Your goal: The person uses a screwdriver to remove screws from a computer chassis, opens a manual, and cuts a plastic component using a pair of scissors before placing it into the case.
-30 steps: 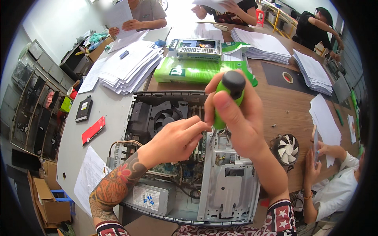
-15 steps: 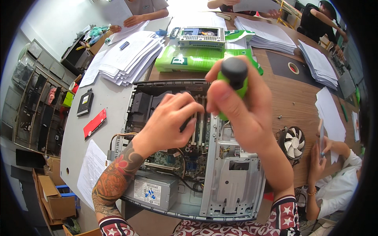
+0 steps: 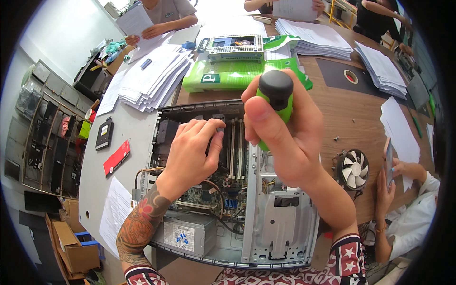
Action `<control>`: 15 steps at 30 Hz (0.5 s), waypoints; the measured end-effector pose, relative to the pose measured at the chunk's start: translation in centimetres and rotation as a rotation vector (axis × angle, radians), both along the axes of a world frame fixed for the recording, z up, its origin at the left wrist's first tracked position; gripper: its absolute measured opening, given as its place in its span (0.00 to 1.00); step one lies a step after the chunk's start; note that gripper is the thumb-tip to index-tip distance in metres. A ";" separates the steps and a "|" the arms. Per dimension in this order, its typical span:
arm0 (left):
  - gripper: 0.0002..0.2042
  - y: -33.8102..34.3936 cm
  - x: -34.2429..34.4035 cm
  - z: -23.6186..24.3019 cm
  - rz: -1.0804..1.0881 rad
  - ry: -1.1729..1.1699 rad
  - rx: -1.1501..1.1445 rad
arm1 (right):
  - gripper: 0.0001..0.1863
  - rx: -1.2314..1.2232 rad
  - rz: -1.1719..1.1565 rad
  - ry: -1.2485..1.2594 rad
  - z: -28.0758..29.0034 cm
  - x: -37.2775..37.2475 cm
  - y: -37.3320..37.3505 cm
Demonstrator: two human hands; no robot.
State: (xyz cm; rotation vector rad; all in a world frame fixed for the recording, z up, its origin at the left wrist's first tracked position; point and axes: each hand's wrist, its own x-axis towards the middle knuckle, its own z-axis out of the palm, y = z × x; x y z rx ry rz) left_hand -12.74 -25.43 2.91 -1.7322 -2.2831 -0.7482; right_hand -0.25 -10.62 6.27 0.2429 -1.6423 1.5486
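Before me lies an opened desktop computer case [image 3: 280, 223] with its circuit board [image 3: 223, 190] exposed. In my right hand [image 3: 297, 152] is a screwdriver [image 3: 275, 90] with a green and black handle, held upright above the case; its tip is hidden behind the hand. Over the board, left of the upright memory slots [image 3: 236, 152], my left hand [image 3: 190, 149] has thumb and forefinger pinched together. Something small shows at those fingertips, too unclear to name. Near the case's front left sits the metal power supply [image 3: 185, 232].
Right of the case stands a cooling fan [image 3: 353, 170] near a loose screw [image 3: 337, 138]. Beyond it lie a green package [image 3: 237, 76] and a metal drive cage [image 3: 236, 47]. Paper stacks [image 3: 154, 80], a black drive [image 3: 104, 134] and a red strip [image 3: 117, 158] lie leftward. Other people sit around the table.
My left hand has shifted slightly left and down, its fingertips moving away from the memory slots. My right hand keeps the screwdriver raised, a little further left. The view has tilted slightly.
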 end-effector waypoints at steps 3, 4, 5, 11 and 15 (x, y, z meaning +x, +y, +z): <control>0.09 0.0 -0.5 -0.3 0.047 0.144 0.082 | 0.14 -0.002 0.004 0.011 0.0 0.0 -0.1; 0.09 -0.1 -0.4 -0.1 0.046 0.145 0.081 | 0.14 -0.005 0.005 0.013 0.0 0.1 -0.1; 0.09 -0.2 -0.3 0.1 0.153 0.164 -0.001 | 0.14 -0.006 0.006 0.014 0.0 0.1 -0.1; 0.08 -0.4 -0.7 0.1 0.266 0.220 -0.095 | 0.12 -0.009 0.016 -0.011 0.2 0.4 -0.2; 0.07 -0.5 -0.2 1.0 -0.008 -0.465 0.009 | 0.12 -0.027 0.011 0.009 0.3 0.6 -0.2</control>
